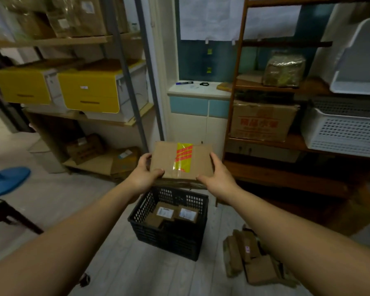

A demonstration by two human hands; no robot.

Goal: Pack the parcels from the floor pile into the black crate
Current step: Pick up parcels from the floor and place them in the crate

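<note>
A flat brown cardboard parcel [199, 162] with a yellow and red tape strip hangs in the air above the far rim of the black crate [165, 238]. My left hand [143, 174] grips its left edge, thumb on top. My right hand [218, 176] grips its right edge the same way. The crate stands on the floor below my hands and holds several brown parcels with white labels [175, 214]. The floor pile of brown parcels [252, 261] lies to the right of the crate.
A metal shelf rack [124, 67] with yellow-fronted boxes stands at the left. A wooden rack [286, 174] with cartons and white baskets is at the right. A blue stool base [6, 180] and a dark table corner [0, 210] sit at the far left.
</note>
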